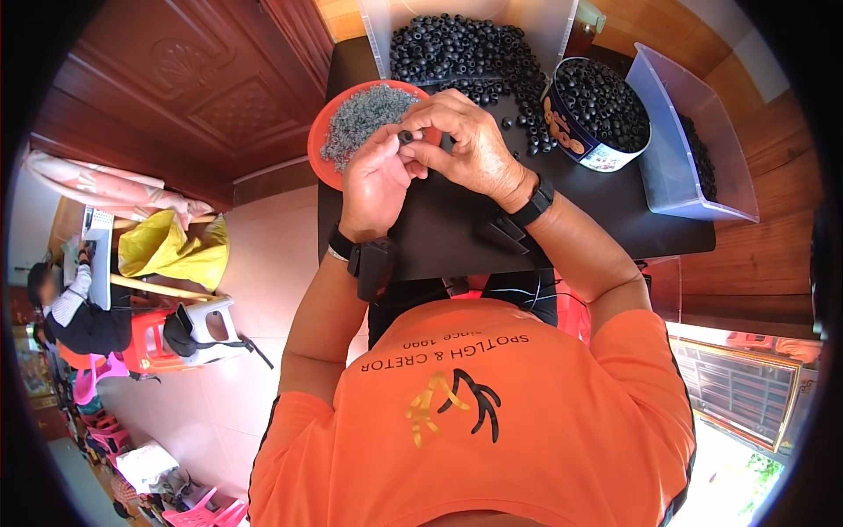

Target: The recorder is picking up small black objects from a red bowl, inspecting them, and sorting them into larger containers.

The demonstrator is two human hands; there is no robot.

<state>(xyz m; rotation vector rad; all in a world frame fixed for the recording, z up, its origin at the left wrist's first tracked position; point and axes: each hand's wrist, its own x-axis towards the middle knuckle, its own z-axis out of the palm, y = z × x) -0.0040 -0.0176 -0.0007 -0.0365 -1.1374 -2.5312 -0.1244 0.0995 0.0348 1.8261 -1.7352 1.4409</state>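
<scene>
My left hand point(376, 176) and my right hand point(465, 140) meet over the black table point(439, 228), and together they pinch one small black ring point(406, 136) between their fingertips. Just behind the hands stands a red bowl point(318, 132) filled with small grey metal parts point(364, 114). A heap of loose black rings point(457, 53) lies beyond it on the table. Both wrists wear black bands.
A round tin point(580, 145) full of black rings stands at the right. A clear plastic bin point(676, 140) stands beyond the tin, another point(378, 26) behind the heap. A wooden door point(193, 88) is on the left. A person sits far left among plastic stools point(149, 347).
</scene>
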